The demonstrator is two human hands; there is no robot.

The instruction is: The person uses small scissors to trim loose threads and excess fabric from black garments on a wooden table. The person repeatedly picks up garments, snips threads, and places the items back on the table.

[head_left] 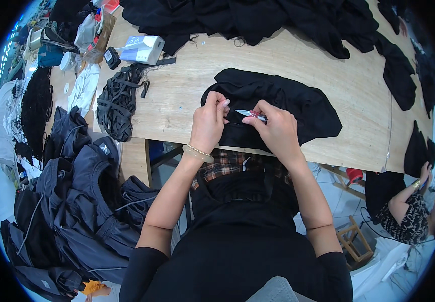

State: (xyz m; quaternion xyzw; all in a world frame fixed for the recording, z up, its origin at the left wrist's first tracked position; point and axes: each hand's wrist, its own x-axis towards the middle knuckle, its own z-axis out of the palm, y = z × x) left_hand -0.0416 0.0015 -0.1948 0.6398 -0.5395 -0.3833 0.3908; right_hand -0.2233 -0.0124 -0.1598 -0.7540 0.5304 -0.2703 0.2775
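Hands (208, 123) on garment (298, 103), perhaps snips (250, 114)

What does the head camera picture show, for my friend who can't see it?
A person's left hand pinches a black garment on a wooden table, while the right hand holds small thread snips against it. Dark grey clothes pile at the left.

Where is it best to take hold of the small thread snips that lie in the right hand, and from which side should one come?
Probably by the red-marked handle part, coming from the right. The thread snips lie across the black garment with the metal tip pointing left toward the left hand; the handle end sits under the fingers of the right hand.
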